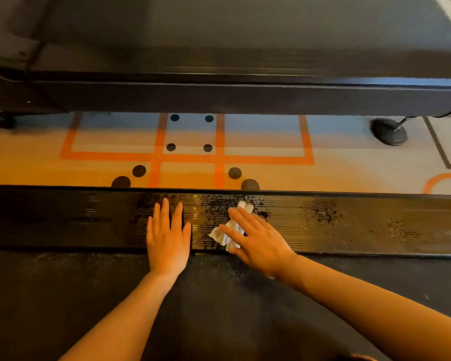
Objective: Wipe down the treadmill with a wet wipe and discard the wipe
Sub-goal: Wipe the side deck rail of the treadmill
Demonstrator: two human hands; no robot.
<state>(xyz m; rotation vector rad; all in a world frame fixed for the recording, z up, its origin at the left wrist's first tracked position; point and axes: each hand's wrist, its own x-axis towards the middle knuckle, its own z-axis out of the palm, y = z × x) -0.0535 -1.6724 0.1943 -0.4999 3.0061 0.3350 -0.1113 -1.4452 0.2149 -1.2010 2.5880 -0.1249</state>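
Head view, looking down: a person kneels or leans over a treadmill, both bare forearms reaching forward across the dark running belt (pixel 89 295) to the ribbed black side rail (pixel 349 225) beyond it. The right hand (pixel 255 241) lies flat with fingers straight, pressing a crumpled white wet wipe (pixel 228 234) onto the rail; the wipe peeks out past the fingertips and beside the thumb. The left hand (pixel 168 237) rests open and flat on the same rail, just left of the wipe, holding nothing. The rail glistens wet around the hands, with dry patches farther right.

This looks like the wiping step, mid-rail. The next move likely calls for sliding the wipe along toward the drier stretch at right while keeping pressure on it.

Beyond the rail lies carpet (pixel 102 142) patterned with orange lines and dark dots, then a second machine's dark base (pixel 245 97). No brand, label or readable writing shows.
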